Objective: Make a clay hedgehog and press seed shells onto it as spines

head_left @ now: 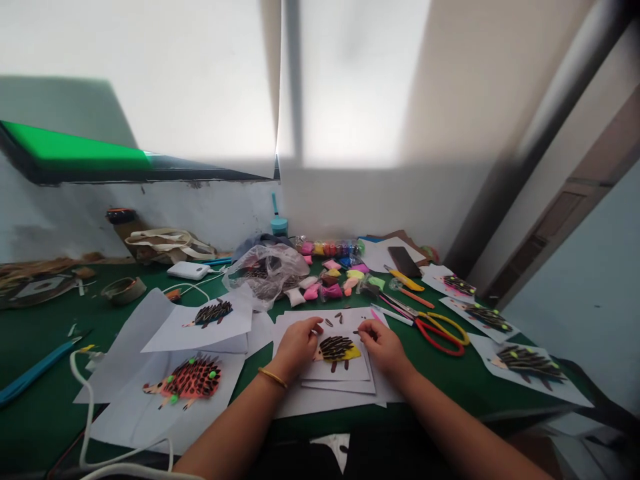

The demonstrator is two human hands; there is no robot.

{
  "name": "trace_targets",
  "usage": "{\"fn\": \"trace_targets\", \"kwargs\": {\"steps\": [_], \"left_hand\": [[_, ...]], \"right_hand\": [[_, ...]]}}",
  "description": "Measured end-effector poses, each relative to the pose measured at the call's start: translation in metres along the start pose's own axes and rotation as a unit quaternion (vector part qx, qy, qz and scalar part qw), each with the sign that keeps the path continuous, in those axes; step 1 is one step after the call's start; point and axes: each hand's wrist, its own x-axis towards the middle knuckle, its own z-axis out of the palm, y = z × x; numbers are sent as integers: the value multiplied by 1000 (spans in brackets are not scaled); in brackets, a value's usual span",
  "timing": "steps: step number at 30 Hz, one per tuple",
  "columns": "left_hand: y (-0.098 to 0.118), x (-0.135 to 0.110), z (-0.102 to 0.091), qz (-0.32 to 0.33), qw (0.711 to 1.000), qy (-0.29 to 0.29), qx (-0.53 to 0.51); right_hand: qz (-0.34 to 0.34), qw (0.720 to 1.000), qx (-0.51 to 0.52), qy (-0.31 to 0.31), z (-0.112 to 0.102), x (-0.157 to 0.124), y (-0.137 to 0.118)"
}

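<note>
A hedgehog picture (340, 349) lies on white paper between my hands, its yellow clay body partly covered with dark striped sunflower seeds. My left hand (299, 343) rests on the sheet's left edge, thumb and fingers bent but apart, with nothing visible in them. At the sheet's right edge my right hand (383, 343) pinches a small dark sunflower seed (356, 332) between thumb and fingertips. Several loose sunflower seeds (341, 319) lie on the paper just above the hedgehog. More white sheets (295, 405) are stacked underneath.
Behind the paper are coloured clay packets (330, 292) and a clear plastic bag (267, 270). Red-and-yellow scissors (440, 333), a yellow cutter (406, 277) and a phone (404, 261) lie right. Other hedgehog pictures (193, 381) flank both sides. A white cable (90, 413) runs at left.
</note>
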Motion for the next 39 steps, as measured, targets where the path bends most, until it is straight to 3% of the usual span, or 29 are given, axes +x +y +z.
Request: {"fn": "trace_targets", "kwargs": {"steps": [17, 31, 39], "left_hand": [[0, 1, 0, -18, 1000, 0, -12], [-1, 2, 3, -13, 1000, 14, -12], [-1, -1, 4, 4, 1000, 28, 1]], "right_hand": [[20, 1000, 20, 8, -2, -4, -8], [-26, 998, -47, -18, 2, -5, -3], [-69, 997, -30, -22, 1, -7, -2]]}}
